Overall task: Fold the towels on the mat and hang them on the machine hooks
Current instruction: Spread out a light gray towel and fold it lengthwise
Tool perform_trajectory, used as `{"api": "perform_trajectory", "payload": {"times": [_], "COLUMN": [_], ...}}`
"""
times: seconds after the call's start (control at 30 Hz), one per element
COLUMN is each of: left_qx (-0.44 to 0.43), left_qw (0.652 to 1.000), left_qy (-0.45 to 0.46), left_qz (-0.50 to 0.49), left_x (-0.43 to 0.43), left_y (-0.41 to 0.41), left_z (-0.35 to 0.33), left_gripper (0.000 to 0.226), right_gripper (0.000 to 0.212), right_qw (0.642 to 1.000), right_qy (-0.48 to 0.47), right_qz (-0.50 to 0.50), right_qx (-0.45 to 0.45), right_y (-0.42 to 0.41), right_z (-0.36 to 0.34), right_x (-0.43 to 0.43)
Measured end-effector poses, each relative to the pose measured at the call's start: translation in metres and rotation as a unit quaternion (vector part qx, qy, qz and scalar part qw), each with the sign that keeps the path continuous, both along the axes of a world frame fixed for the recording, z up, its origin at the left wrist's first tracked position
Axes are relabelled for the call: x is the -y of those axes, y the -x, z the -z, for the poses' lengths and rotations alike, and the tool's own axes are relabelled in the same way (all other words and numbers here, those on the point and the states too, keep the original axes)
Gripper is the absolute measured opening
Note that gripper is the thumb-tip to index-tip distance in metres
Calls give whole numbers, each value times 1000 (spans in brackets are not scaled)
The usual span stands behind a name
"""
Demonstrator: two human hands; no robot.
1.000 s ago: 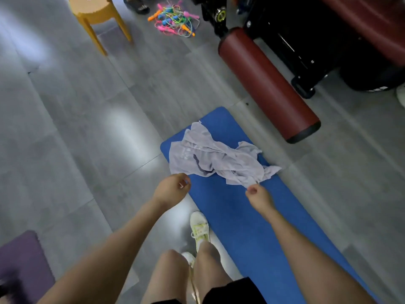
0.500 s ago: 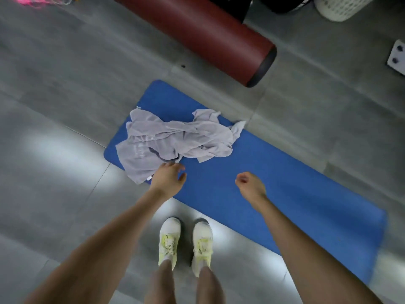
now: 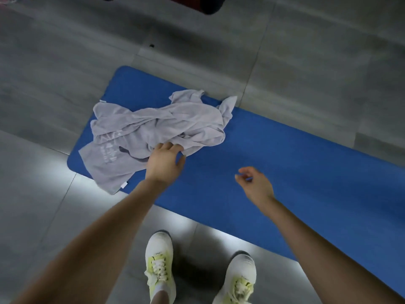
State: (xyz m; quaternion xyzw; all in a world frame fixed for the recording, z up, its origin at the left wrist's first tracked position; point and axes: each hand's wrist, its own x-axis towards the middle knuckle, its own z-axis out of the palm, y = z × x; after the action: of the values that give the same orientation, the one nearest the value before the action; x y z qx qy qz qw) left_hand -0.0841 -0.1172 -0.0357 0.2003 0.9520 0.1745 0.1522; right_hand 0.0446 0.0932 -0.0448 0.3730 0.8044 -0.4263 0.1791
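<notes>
A pale lilac-grey terry towel [image 3: 153,132] lies crumpled on the blue foam exercise mat [image 3: 295,163], at the mat's left end. It is not folded: the cloth is bunched in long twisted creases that run from the left side toward the far long edge. One flat part, with faint white printed lettering, spreads toward the near-left corner and hangs over the mat's near edge onto the floor, where a small white label shows. Another pointed corner sticks up at the far edge. Whether this is one towel or several I cannot tell. The mat lies flat, its right part bare.
</notes>
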Motion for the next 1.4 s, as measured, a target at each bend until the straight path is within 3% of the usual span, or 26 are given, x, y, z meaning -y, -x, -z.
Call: {"api": "perform_trajectory", "payload": {"times": [0.3,0.43,0.6,0.73,0.87,1.0,1.17,1.27,1.4], "left_qx": [-91,-200,-211,-227,-192,-80,-22,-26,-48], "left_qw": [996,977,968,965,973,972,945,923,917], "left_qy": [0,26,93,93,-5,22,85,94,38], "left_qz": [27,72,97,92,132,220,314,371,395], "left_x": [-49,-70,-100,-107,-102,-97,-119,-142,-165], "left_y": [33,88,144,160,163,150,125,104,66], "left_z": [135,200,260,280,259,210,128,78,24], "left_gripper": [24,22,42,38,26,17,6,8,5], "right_gripper": [28,29,32,34,36,33,36,41,53], "right_qw": [990,992,993,991,988,985,972,964,945], "right_qy": [69,64,28,10,-8,-1,-5,-18,-19], "right_qz": [92,65,11,-35,-58,-44,-36,-51,-58], "right_qx": [-78,-92,-114,-131,-145,-170,-232,-261,-321], "right_y": [11,37,70,76,68,46,19,3,-12], "right_z": [139,215,290,316,309,273,215,184,148], "right_x": [-38,-57,-80,-85,-91,-96,-100,-102,-109]}}
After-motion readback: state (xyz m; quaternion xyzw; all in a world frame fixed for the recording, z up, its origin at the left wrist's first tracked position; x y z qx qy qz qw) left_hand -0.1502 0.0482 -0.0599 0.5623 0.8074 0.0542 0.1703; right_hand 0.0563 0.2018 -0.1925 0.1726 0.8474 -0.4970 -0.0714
